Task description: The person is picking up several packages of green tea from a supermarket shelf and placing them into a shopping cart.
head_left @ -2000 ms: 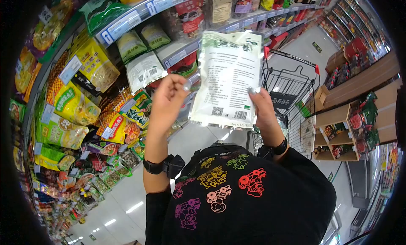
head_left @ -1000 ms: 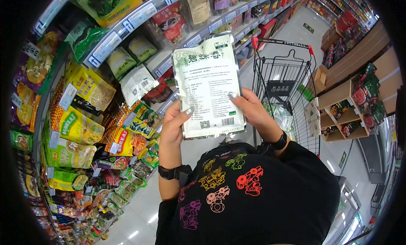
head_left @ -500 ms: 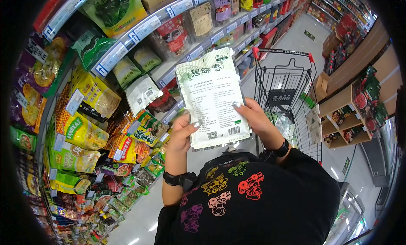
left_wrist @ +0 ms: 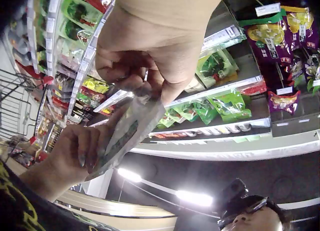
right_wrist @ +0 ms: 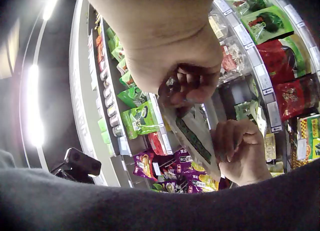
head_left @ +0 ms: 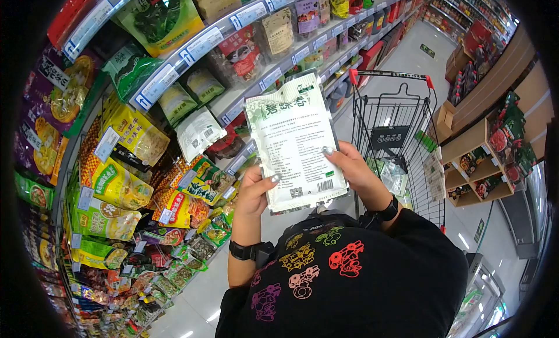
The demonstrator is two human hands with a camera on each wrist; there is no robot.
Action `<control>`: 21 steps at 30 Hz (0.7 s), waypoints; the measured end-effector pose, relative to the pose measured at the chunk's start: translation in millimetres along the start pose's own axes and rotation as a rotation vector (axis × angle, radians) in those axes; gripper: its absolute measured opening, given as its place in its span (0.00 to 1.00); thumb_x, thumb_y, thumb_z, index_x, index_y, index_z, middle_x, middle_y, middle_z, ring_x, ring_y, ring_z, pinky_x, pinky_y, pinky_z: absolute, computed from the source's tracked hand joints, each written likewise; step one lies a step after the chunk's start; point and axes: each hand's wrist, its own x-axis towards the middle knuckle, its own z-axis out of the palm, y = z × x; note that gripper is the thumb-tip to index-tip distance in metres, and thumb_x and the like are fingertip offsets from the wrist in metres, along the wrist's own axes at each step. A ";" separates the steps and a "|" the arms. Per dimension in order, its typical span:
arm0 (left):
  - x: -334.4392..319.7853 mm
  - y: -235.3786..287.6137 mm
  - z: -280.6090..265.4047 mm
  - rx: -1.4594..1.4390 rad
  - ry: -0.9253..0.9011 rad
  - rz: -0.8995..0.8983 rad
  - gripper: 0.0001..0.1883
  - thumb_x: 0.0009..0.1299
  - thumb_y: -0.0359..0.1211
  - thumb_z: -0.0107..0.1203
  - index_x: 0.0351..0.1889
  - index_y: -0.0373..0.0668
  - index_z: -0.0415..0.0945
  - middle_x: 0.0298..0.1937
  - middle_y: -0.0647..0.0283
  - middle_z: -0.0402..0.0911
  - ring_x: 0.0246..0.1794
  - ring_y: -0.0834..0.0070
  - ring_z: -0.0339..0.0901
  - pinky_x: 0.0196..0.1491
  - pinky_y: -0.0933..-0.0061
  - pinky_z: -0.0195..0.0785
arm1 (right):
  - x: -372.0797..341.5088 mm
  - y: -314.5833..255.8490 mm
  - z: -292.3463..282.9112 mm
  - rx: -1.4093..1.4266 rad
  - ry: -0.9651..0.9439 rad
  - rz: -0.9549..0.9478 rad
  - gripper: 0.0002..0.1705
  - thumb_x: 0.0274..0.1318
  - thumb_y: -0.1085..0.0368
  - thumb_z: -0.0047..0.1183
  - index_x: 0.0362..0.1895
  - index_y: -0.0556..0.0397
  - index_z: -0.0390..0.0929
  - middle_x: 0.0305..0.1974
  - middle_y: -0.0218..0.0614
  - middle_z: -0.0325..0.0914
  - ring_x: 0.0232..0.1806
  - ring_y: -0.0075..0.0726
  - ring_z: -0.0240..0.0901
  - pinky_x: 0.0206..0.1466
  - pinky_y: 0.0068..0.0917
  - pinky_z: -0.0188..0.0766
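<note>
A white-and-green printed pouch is held up in front of the chest, its side with dense text, a QR code and a barcode facing the head camera. My left hand grips its lower left edge, thumb on the printed face. On the lower right edge, my right hand holds it the same way, fingers behind. The left wrist view shows the pouch edge-on between both hands. From the right wrist, some green shows on the far side of the pouch.
Shelves of bagged food curve along the left, with price labels on their edges. A white packet lies on the near shelf. Beyond the right hand stands a shopping cart with bagged goods inside. A cardboard display is farther right.
Two seconds ago only my right hand held the pouch, with the left raised beside it. The left hand then took its left edge. Since then the pouch sits slightly lower in the head view.
</note>
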 end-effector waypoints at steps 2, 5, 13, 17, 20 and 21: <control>-0.8 -0.5 0.3 0.014 -0.010 0.009 0.13 0.54 0.26 0.51 0.37 0.31 0.71 0.37 0.57 0.75 0.36 0.76 0.73 0.41 0.76 0.65 | -0.8 0.3 0.7 0.012 0.002 -0.006 0.19 0.54 0.64 0.39 0.48 0.64 0.61 0.42 0.38 0.68 0.41 0.25 0.67 0.43 0.21 0.64; -1.4 0.2 3.0 0.046 -0.006 0.023 0.12 0.54 0.25 0.51 0.37 0.31 0.72 0.37 0.58 0.76 0.36 0.76 0.73 0.41 0.77 0.64 | -2.2 -0.9 2.3 0.013 0.016 -0.007 0.19 0.54 0.64 0.38 0.47 0.64 0.61 0.42 0.38 0.69 0.41 0.26 0.67 0.43 0.21 0.65; -5.9 -5.5 -0.8 0.160 0.007 0.033 0.12 0.53 0.24 0.52 0.37 0.32 0.72 0.36 0.60 0.76 0.34 0.79 0.72 0.40 0.79 0.62 | -7.7 0.7 2.9 0.063 0.079 0.039 0.17 0.54 0.65 0.38 0.46 0.64 0.63 0.40 0.39 0.70 0.38 0.26 0.69 0.40 0.19 0.67; -8.9 -3.7 3.8 0.185 0.006 0.041 0.12 0.53 0.24 0.52 0.36 0.32 0.72 0.36 0.60 0.76 0.34 0.80 0.72 0.40 0.79 0.62 | -10.4 3.5 3.7 0.078 0.083 0.048 0.17 0.54 0.66 0.38 0.46 0.64 0.63 0.39 0.39 0.70 0.38 0.26 0.69 0.39 0.19 0.67; -13.4 -3.7 4.6 0.180 0.012 0.042 0.11 0.53 0.24 0.51 0.36 0.32 0.72 0.35 0.60 0.76 0.34 0.80 0.71 0.40 0.79 0.62 | -12.3 6.3 5.2 0.081 0.083 0.056 0.17 0.54 0.66 0.38 0.46 0.64 0.63 0.40 0.39 0.70 0.38 0.26 0.69 0.40 0.20 0.67; -15.0 -3.6 4.7 0.175 0.017 0.044 0.11 0.53 0.24 0.51 0.36 0.32 0.72 0.35 0.61 0.76 0.34 0.80 0.71 0.40 0.80 0.62 | -13.0 7.3 5.4 0.083 0.074 0.052 0.17 0.54 0.66 0.38 0.46 0.64 0.63 0.40 0.39 0.70 0.38 0.26 0.69 0.40 0.20 0.67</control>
